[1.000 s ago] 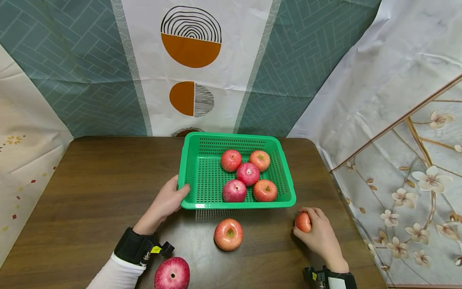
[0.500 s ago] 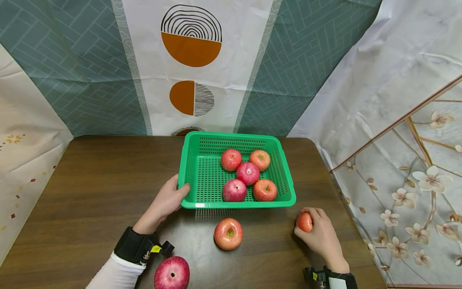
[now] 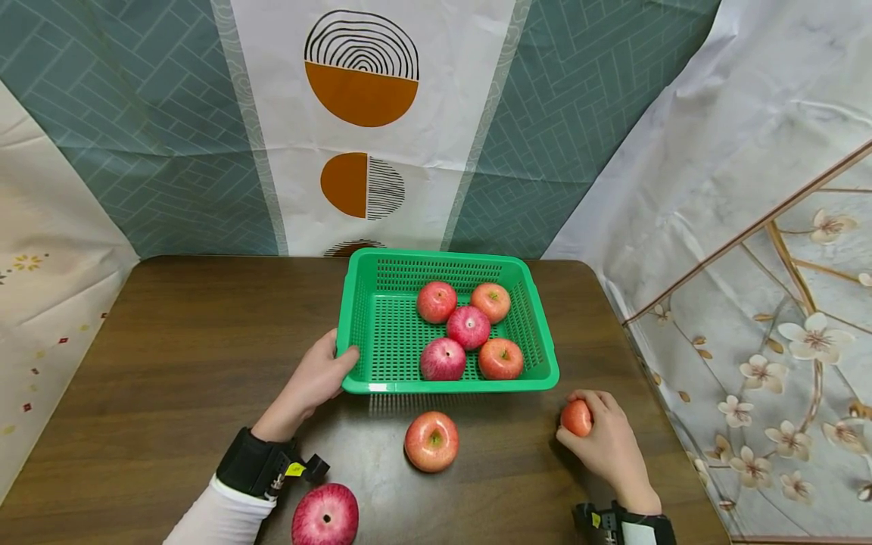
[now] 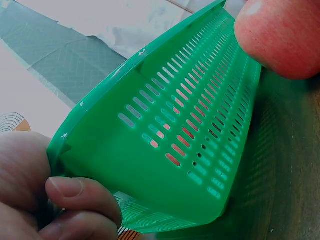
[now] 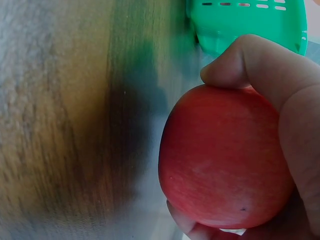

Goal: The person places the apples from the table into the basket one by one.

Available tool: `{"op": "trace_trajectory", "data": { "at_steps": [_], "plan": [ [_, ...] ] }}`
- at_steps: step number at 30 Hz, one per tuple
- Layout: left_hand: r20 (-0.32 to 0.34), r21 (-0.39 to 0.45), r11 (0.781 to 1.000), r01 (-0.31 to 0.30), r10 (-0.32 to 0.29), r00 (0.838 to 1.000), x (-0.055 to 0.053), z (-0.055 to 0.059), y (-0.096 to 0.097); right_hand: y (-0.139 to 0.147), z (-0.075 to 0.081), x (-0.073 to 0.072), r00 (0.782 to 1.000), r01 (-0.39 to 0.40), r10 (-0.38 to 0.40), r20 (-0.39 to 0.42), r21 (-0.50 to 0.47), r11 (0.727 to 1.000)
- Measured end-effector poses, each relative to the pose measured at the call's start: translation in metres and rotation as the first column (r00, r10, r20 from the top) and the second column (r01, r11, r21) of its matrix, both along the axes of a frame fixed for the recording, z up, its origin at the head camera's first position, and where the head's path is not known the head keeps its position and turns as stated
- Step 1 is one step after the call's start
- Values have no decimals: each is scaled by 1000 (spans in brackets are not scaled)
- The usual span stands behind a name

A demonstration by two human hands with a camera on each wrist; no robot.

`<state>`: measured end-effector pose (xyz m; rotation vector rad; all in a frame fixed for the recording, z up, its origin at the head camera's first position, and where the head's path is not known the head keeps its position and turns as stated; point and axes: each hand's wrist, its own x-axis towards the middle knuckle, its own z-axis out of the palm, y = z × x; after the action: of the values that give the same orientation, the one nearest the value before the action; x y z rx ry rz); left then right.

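Note:
A green plastic basket (image 3: 450, 387) with slotted walls stands at the back of the table, several apples inside toward its right half. My left hand (image 3: 320, 375) grips the basket's left front corner, thumb over the rim; in the left wrist view the curled fingers (image 4: 82, 195) sit under that rim. To the right of the basket, my right hand (image 3: 602, 443) holds a red apple (image 5: 225, 157) between thumb and fingers. A shadow shows beside this apple on the wood. Part of it is hidden by the hand.
On the wooden table (image 3: 204, 341), a red-yellow apple (image 3: 431, 442) lies in front of the basket. A darker red apple (image 3: 325, 516) is by the left wrist, near the bottom edge of view. Patterned cloths (image 3: 579, 113) hang behind and at the sides.
My right hand, with the apple in it, has shifted very slightly to the right. The left hand and the basket have stayed in place.

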<state>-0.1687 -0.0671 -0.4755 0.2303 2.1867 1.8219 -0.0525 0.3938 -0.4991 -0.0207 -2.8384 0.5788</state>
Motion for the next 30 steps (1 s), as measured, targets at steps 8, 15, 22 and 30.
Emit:
{"op": "trace_trajectory", "data": {
  "at_steps": [8,15,22,30],
  "plan": [
    [14,-16,1000,5,-5,1000,2,8,2,-1,1,-1,1000,5,-5,2,-2,1000],
    [12,-21,1000,11,-11,1000,13,37,5,-2,2,-1,1000,4,-4,-5,-1,1000],
    [-4,-24,1000,15,-15,1000,14,43,4,-2,4,-1,1000,-3,3,-11,1,1000],
    [10,-14,1000,20,-19,1000,13,40,4,1,13,-3,1000,13,-13,-6,2,1000]
  ]
}}
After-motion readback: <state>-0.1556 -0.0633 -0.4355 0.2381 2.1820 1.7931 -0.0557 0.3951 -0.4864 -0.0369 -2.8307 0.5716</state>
